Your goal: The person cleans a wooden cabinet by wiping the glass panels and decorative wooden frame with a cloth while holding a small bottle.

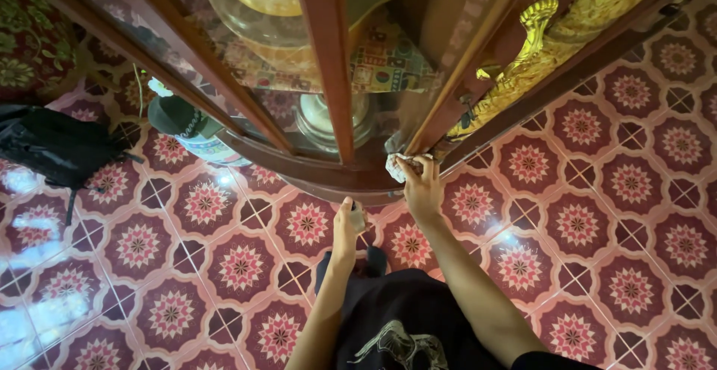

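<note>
A person's right hand [422,187] is pressing a crumpled white cloth [394,167] in a closed grip against the glass cabinet's [328,168] lower wooden frame; inside, a metal pedestal bowl [325,120] is standing. The left hand [345,228] is hanging below, fingers curled on a small pale object.

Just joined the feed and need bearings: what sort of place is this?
Probably a home or shrine room. A wood-framed glass cabinet with gilded carving stands on patterned red floor tiles; the right hand presses a cloth to it.
</note>
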